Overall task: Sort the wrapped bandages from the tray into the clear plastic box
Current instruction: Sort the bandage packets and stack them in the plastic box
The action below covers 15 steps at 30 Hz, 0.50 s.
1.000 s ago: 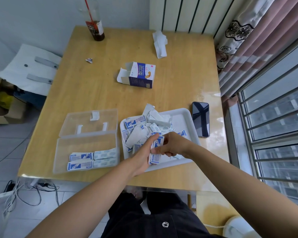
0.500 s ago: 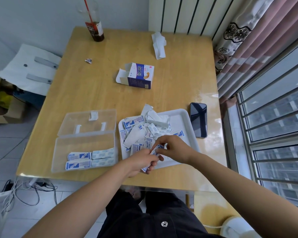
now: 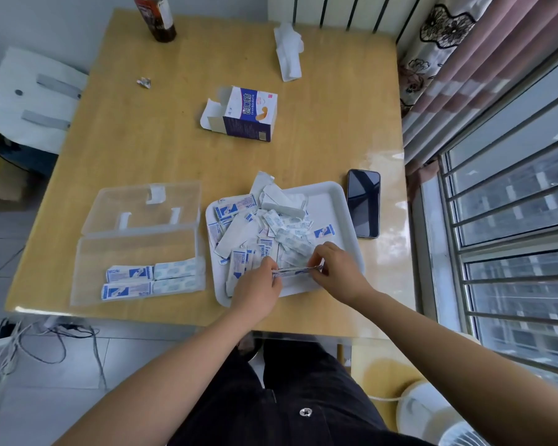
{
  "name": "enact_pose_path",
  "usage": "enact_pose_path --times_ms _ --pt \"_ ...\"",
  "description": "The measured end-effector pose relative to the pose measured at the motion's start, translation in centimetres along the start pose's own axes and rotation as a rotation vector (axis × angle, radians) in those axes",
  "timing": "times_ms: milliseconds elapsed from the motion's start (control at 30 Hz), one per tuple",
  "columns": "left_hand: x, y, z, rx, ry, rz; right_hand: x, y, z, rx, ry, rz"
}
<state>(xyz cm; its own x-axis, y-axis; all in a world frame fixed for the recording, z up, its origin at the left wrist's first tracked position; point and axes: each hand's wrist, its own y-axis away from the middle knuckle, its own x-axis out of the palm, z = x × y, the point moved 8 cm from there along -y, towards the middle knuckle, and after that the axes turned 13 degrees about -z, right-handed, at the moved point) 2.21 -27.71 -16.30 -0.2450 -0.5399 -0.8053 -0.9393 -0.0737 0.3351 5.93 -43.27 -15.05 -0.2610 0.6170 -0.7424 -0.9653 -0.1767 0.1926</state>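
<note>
A white tray point(image 3: 342, 201) near the table's front edge holds a loose heap of several wrapped bandages point(image 3: 255, 226), white with blue print. Over the tray's front part, my left hand point(image 3: 260, 286) and my right hand point(image 3: 337, 273) pinch the two ends of a small stack of wrapped bandages point(image 3: 295, 271), held edge-on between them. To the left lies the clear plastic box point(image 3: 87, 252) with its lid point(image 3: 142, 204) folded back. Several wrapped bandages point(image 3: 149, 280) lie in rows along the box's front.
A dark phone point(image 3: 363, 202) lies right of the tray. Farther back stand an opened bandage carton point(image 3: 245, 112), a crumpled tissue point(image 3: 289, 54), a small foil scrap point(image 3: 144, 82) and a bottle point(image 3: 157, 17). Window bars and a curtain close off the right side.
Both hands drew back from the heap toward the tray's front. The bandages they picked up are now stretched edge-on between the two hands. The camera moved closer.
</note>
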Motion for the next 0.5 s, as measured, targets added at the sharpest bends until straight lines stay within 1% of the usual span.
enact_pose_path --times_ms 167,267,367,400,433,500 --pt "1.0 -0.3 -0.5 0.045 -0.037 0.011 2.8 0.0 -0.4 0.007 0.126 0.145" --pt "1.3 -0.5 -0.5 0.07 -0.03 0.052 3.1 -0.4 0.1 -0.026 0.128 0.174" --pt "1.2 -0.5 -0.6 0.126 -0.029 0.061 3.0 -0.5 0.0 -0.065 0.188 0.205" --pt "0.8 -0.6 -0.6 0.132 -0.003 0.035 2.5 -0.6 -0.1 -0.05 0.19 0.182" --pt "0.3 -0.7 -0.5 0.097 0.063 0.001 1.9 -0.8 -0.4 -0.01 0.172 0.151" --pt "-0.7 -1.0 0.1 -0.064 0.319 -0.055 0.5 -1.4 -0.8 0.103 0.05 0.097"
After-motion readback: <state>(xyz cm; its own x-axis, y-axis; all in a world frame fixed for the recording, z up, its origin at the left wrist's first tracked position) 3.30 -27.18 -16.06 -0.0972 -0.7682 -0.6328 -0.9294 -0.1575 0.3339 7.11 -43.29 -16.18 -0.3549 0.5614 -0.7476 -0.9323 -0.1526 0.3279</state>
